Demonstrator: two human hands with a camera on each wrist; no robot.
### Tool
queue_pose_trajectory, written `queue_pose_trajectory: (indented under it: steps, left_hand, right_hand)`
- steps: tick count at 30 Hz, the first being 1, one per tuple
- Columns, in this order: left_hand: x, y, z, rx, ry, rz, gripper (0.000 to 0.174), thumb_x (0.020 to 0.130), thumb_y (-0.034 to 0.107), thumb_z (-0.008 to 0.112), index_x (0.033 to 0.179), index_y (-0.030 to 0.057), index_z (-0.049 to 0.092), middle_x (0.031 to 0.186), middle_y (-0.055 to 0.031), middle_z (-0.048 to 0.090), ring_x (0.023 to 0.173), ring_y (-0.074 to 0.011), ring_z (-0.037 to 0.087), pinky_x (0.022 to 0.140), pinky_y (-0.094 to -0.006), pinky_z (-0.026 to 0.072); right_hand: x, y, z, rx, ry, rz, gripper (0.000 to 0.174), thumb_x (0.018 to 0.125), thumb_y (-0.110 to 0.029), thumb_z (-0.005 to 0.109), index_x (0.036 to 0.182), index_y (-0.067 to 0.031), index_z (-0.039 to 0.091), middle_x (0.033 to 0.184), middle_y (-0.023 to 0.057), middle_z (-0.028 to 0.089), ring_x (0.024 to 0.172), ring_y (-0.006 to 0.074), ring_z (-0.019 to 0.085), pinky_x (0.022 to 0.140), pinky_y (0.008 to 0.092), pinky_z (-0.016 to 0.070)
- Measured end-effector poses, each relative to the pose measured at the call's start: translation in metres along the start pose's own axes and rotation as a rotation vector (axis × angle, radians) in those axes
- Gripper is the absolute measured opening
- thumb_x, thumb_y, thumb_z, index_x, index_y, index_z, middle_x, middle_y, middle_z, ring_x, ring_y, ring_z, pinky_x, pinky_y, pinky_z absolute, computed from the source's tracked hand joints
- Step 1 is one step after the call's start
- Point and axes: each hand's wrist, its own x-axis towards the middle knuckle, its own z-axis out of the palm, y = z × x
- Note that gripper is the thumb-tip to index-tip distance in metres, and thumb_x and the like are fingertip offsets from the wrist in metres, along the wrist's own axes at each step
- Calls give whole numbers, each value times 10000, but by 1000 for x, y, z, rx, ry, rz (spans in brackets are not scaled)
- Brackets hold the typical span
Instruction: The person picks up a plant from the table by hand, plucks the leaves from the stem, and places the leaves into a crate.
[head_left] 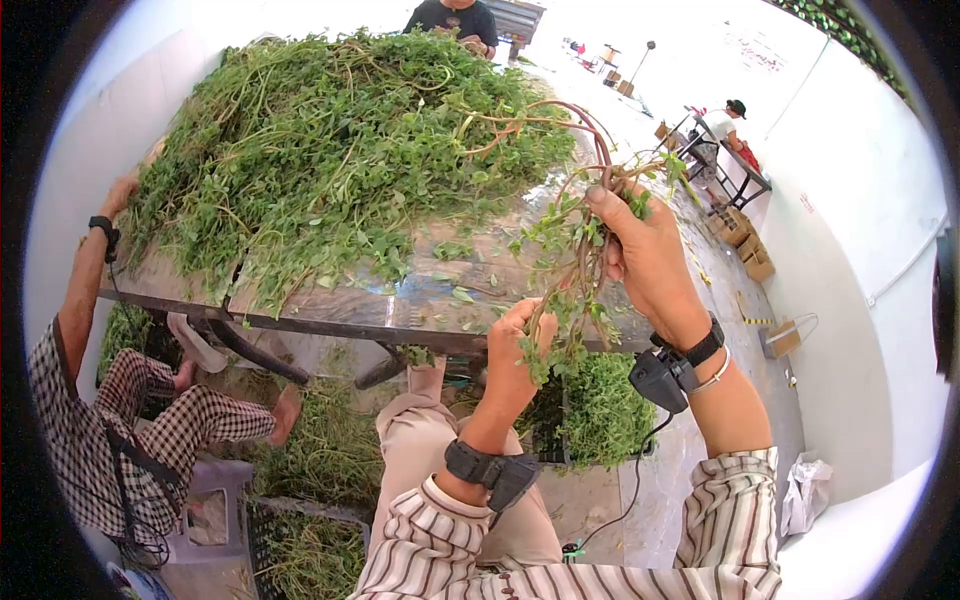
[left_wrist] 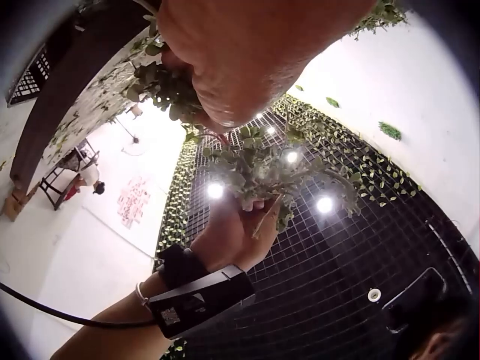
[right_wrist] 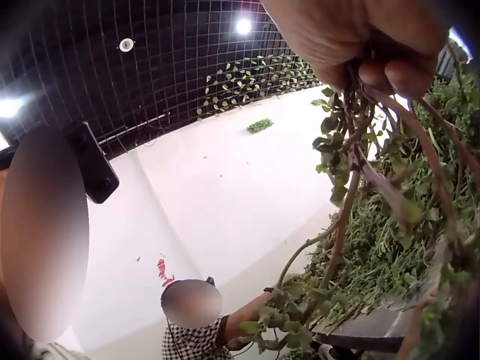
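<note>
Reddish-brown stems with small green leaves (head_left: 583,262) hang from the right hand (head_left: 650,255), whose thumb and fingers pinch them above the table's front edge. Lower and to the left, the left hand (head_left: 515,365) has its fingers curled at the leafy lower ends of the same bunch. The right wrist view shows the right hand (right_wrist: 367,37) gripping several stems (right_wrist: 349,195) from above. In the left wrist view the left hand (left_wrist: 240,52) is close to the camera, its fingertips hidden, and the right hand (left_wrist: 236,236) holds leafy stems beyond it.
A large heap of green plants (head_left: 330,150) covers much of the table (head_left: 450,300). Below are a crate of greens (head_left: 610,410) and another black crate (head_left: 262,560). A person in checked clothes (head_left: 75,440) sits at the left; others are at the far side and back right.
</note>
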Motion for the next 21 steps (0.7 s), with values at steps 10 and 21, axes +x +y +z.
queue_pose_trajectory:
  steps: [10,21]
  left_hand:
    - [5,-18,2,-628,119,-486,158,870,191,544,848,49,610,624,59,409,598,-37,363,510,-219,306]
    - [2,16,-1,-809,-86,-858,201,925,273,465,892,93,550,671,51,459,496,-25,377,390,-177,237]
  right_hand:
    - [7,-2,-9,-31,67,-41,294,859,-281,611,947,-10,538,623,-18,457,433,47,411,363,206,321]
    - [15,5,-26,26,146,-90,282,855,-268,618,933,-9,534,623,-19,444,437,49,398,362,212,313]
